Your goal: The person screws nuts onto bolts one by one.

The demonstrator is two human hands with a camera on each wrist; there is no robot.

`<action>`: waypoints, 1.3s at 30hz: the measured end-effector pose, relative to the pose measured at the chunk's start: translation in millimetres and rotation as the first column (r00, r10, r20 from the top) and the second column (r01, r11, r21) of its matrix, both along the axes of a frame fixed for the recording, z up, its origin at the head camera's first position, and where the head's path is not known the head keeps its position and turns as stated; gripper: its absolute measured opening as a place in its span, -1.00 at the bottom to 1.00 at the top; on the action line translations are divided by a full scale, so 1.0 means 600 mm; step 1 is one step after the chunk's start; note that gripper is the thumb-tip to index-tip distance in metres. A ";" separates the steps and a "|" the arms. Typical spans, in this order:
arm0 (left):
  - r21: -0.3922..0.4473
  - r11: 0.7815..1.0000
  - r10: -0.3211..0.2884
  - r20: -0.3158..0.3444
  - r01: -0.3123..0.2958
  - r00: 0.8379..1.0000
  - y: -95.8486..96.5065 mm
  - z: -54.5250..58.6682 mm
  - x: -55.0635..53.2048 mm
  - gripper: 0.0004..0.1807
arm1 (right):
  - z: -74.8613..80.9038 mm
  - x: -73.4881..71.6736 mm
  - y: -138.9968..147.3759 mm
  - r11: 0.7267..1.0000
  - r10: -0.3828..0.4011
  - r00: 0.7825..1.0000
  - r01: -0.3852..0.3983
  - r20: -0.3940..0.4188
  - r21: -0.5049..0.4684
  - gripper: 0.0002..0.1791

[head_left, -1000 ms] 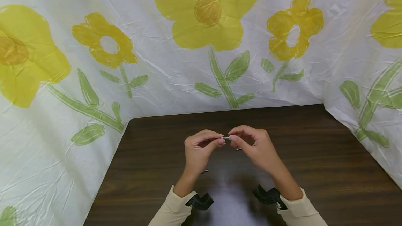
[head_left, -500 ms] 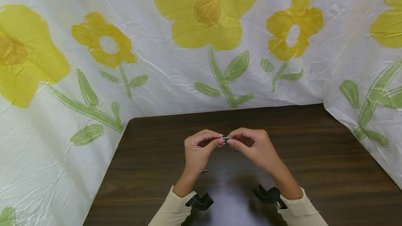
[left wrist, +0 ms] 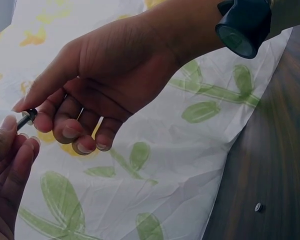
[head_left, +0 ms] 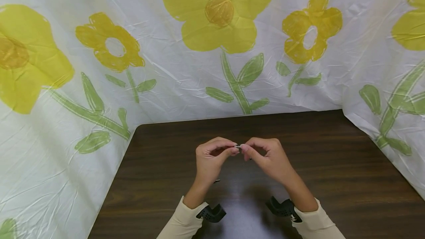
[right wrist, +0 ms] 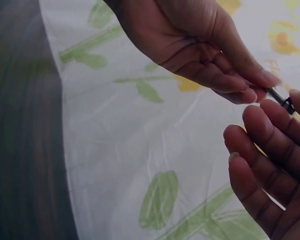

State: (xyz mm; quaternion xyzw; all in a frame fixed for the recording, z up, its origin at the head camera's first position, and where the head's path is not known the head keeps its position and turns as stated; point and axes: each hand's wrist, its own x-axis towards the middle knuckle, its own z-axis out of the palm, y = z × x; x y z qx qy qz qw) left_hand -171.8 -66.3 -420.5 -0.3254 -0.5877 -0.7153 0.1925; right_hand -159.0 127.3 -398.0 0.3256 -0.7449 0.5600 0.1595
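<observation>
Both hands meet above the middle of the table around a small metal bolt (head_left: pixel 238 146). My left hand (head_left: pixel 210 158) pinches its dark head end between thumb and index finger, as the left wrist view shows. The threaded shaft (left wrist: pixel 23 121) runs to my right hand (head_left: pixel 270 156), whose thumb and index fingertips pinch the other end and hide it. In the right wrist view the bolt (right wrist: pixel 280 99) lies slanted between the two hands. The left hand's other fingers (left wrist: pixel 87 122) are loosely bent, away from the bolt.
The dark wooden table (head_left: pixel 159 172) bears a small metal piece (head_left: pixel 217 180) beside the left wrist, seen as a screw-like part (left wrist: pixel 259 206) in the left wrist view. Another tiny piece (head_left: pixel 250 159) is mostly hidden behind the right hand. A flowered white curtain (head_left: pixel 186 84) hangs around the table.
The right fingertips have shifted on the bolt, with the thumb now covering more of its right end. That hand sits slightly lower. The left hand keeps its pinch, almost unmoved.
</observation>
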 end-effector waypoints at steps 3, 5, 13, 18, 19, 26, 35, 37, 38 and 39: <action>0.003 1.000 -0.007 0.001 0.007 1.000 0.001 0.000 0.001 -0.91 | -0.001 -0.001 -0.002 1.000 -0.023 1.000 0.023 -0.006 0.007 -0.66; 0.004 1.000 -0.010 0.002 0.010 1.000 0.001 0.000 0.001 -0.91 | -0.002 -0.001 -0.002 0.999 -0.040 0.999 0.040 -0.009 0.015 -0.64; -0.002 1.000 0.021 0.012 -0.021 1.000 0.001 0.000 0.002 -0.91 | 0.000 -0.003 0.010 0.999 -0.025 0.999 0.025 -0.020 -0.023 -0.76; -0.003 0.999 0.032 0.031 -0.032 0.999 0.000 0.001 0.002 -0.90 | 0.005 -0.002 0.015 0.999 -0.011 0.999 0.009 -0.053 -0.041 -0.66; -0.003 0.999 0.033 0.033 -0.033 0.999 0.000 0.001 0.002 -0.90 | 0.005 -0.002 0.015 0.999 -0.008 0.998 0.006 -0.055 -0.041 -0.67; -0.001 1.000 0.023 0.038 -0.023 0.999 0.001 0.000 0.003 -0.90 | 0.005 -0.003 0.013 0.999 -0.007 0.999 0.006 -0.047 -0.034 -0.73; 0.016 1.000 0.000 0.031 0.000 1.000 0.003 -0.002 0.001 -0.91 | -0.001 -0.005 0.006 1.000 -0.009 1.000 0.009 -0.029 0.005 -0.79; 0.016 1.000 -0.004 0.031 0.003 1.000 0.003 -0.002 0.001 -0.91 | -0.001 -0.004 0.004 1.000 -0.021 1.000 0.022 -0.015 0.014 -0.77; 0.015 1.000 -0.003 0.030 0.003 1.000 0.003 -0.002 0.001 -0.91 | -0.001 -0.004 0.003 0.999 -0.028 1.000 0.028 -0.009 0.018 -0.76; 0.015 1.000 -0.002 0.030 0.002 1.000 0.003 -0.002 0.001 -0.91 | -0.001 -0.003 0.003 0.999 -0.035 0.999 0.035 -0.006 0.022 -0.74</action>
